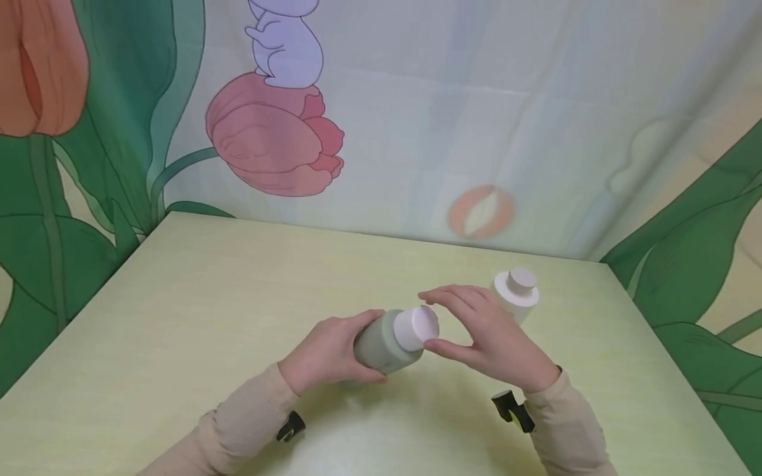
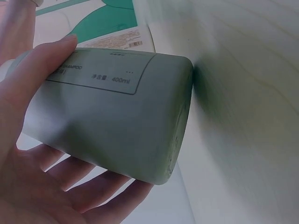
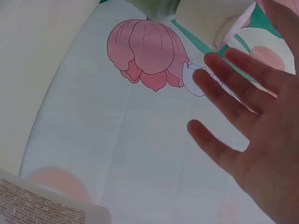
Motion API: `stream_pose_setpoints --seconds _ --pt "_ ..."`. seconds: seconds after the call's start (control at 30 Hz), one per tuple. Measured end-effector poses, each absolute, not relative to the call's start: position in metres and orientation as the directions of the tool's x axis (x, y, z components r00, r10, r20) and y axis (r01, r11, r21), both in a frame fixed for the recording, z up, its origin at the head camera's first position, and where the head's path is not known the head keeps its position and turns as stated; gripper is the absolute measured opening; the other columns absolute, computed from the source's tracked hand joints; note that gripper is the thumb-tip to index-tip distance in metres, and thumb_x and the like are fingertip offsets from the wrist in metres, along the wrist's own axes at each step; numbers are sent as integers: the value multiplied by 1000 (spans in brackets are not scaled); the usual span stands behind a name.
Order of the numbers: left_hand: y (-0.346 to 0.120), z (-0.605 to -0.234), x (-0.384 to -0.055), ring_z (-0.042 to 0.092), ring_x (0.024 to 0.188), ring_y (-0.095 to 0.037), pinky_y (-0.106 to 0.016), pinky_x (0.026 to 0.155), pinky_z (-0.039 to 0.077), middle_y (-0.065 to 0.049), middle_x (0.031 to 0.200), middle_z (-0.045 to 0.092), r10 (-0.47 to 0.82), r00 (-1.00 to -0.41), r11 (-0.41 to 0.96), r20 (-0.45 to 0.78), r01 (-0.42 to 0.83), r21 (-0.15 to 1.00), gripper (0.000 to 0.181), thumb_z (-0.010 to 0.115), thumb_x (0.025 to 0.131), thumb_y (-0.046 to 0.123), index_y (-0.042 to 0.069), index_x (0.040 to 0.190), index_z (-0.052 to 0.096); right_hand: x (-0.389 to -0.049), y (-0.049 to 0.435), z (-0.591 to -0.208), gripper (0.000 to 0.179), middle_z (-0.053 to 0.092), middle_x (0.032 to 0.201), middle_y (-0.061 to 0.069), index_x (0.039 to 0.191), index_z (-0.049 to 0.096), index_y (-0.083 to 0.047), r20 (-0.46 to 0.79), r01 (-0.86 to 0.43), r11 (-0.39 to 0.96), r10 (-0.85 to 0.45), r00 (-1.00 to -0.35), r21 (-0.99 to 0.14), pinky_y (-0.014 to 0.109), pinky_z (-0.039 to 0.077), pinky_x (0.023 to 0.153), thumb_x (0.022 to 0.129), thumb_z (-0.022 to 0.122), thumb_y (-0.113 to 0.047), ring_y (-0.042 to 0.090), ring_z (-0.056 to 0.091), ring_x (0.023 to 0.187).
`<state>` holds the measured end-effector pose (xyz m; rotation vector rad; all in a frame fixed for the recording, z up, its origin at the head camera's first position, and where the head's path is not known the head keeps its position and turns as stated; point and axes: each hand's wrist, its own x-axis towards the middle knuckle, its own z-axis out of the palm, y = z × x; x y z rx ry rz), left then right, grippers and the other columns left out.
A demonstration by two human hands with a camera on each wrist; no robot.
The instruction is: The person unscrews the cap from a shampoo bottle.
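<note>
A grey-green shampoo bottle (image 1: pixel 378 345) with a white cap (image 1: pixel 411 328) is tilted, its cap pointing right and up. My left hand (image 1: pixel 327 350) grips it round the body, thumb on one side and fingers on the other. In the left wrist view the printed label on the shampoo bottle (image 2: pixel 117 112) shows "400ml". My right hand (image 1: pixel 491 337) is beside the cap with fingers spread. The thumb is close to the cap's edge; whether it touches, I cannot tell. The right wrist view shows the fingers apart from the cap (image 3: pixel 210 18).
A white bottle (image 1: pixel 513 291) with a narrower white top stands behind my right hand, partly hidden by it. Both bottles are over a pale wood-grain table (image 1: pixel 268 284). A curtain (image 1: pixel 387 119) printed with tulips hangs along the table's far edge. Small black devices (image 1: pixel 513 411) are strapped at the wrists.
</note>
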<state>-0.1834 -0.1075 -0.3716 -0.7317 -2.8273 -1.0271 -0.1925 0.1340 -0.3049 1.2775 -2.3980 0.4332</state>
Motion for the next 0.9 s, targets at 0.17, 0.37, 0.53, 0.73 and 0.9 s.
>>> stream_pose_setpoints --seconds 0.17,0.37,0.53,0.73,0.9 --pt "-106 -371 -183 56 80 -9 -27 71 44 8 94 63 408 -889 666 206 444 599 74 80 54 40 29 120 48 -193 132 -306 48 57 107 -12 114 55 -20 459 -804 589 -693 -555 -83 30 33 91 76 64 -47 6 53 96" --pt "-106 -373 -184 57 80 -9 -27 71 44 7 96 63 410 -890 667 197 440 601 74 80 55 41 29 120 48 -194 133 -308 46 55 113 -7 118 55 -19 497 -863 504 -739 -454 -39 32 37 90 76 67 -33 9 53 101" --pt "-106 -374 -185 57 81 -8 -28 72 45 8 97 63 413 -887 664 208 449 597 75 80 55 41 28 121 47 -195 135 -304 54 53 119 -5 124 51 -19 493 -890 451 -759 -425 -73 31 40 87 75 69 -29 10 52 105" --pt "-105 -374 -185 58 81 -8 -28 72 45 7 97 63 419 -885 662 205 452 597 75 80 55 41 28 121 47 -192 135 -302 52 58 109 -10 119 53 -17 480 -832 534 -696 -534 -151 25 43 83 75 68 -40 6 57 96" --pt "-105 -373 -183 57 82 -9 -29 72 45 7 98 63 413 -890 669 194 441 598 76 80 55 41 28 122 47 -192 133 -305 44 58 105 -11 114 57 -20 506 -842 528 -699 -505 -110 27 41 78 75 68 -38 4 56 92"
